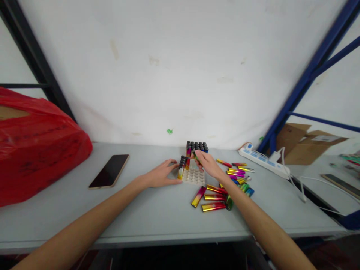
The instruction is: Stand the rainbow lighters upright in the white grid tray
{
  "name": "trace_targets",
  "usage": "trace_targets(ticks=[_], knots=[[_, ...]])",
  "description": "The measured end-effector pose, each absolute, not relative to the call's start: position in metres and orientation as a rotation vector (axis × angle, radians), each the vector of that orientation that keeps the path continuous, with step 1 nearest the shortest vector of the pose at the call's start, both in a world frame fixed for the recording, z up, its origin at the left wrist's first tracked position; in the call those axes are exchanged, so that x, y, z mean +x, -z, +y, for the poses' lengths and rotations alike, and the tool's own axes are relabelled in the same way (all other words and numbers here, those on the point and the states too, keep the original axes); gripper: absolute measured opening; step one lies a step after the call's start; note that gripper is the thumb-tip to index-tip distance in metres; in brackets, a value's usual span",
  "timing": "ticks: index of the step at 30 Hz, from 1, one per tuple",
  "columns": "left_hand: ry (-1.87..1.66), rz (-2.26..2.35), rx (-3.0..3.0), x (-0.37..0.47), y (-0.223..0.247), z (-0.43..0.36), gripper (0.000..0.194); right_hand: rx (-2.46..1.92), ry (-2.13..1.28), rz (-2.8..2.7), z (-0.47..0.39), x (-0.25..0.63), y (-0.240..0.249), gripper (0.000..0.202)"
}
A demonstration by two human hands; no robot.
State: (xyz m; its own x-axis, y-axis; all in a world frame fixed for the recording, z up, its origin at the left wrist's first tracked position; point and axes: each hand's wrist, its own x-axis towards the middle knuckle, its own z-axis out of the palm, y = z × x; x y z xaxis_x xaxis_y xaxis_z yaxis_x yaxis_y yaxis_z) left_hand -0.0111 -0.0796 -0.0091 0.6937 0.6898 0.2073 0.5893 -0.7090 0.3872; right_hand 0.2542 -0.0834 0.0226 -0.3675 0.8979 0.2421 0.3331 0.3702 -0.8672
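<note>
A pale tray with rows of round holes sits on the grey table near the wall. Along its left edge stands a row of upright lighters with black tops, and another red one is upright further back. My left hand rests at the tray's left side, fingers spread, the thumb by its front corner. Over the tray, my right hand pinches a green lighter, partly covered by the fingers. Behind it stands a block of upright lighters.
Loose metallic lighters lie scattered right of the tray, some under my right forearm. A phone and a red plastic bag are on the left. A white power strip and an open cardboard box are on the right.
</note>
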Motion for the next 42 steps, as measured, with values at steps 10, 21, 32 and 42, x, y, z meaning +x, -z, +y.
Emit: trace_targets(ticks=[10, 21, 32, 42], knots=[[-0.530, 1.016, 2.597, -0.012, 0.010, -0.080, 0.073, -0.952, -0.244, -2.205, -0.092, 0.253, -0.030, 0.047], [-0.520, 1.018, 2.599, -0.011, 0.009, -0.080, 0.076, -1.089, -0.177, -2.283, -0.090, 0.248, -0.022, 0.048], [-0.492, 1.038, 2.615, -0.012, 0.012, -0.078, 0.077, -1.297, 0.085, -2.404, -0.088, 0.252, -0.031, 0.050], [-0.478, 1.032, 2.582, -0.010, 0.010, -0.079, 0.076, -1.685, 0.178, -2.347, -0.115, 0.226, -0.046, 0.047]])
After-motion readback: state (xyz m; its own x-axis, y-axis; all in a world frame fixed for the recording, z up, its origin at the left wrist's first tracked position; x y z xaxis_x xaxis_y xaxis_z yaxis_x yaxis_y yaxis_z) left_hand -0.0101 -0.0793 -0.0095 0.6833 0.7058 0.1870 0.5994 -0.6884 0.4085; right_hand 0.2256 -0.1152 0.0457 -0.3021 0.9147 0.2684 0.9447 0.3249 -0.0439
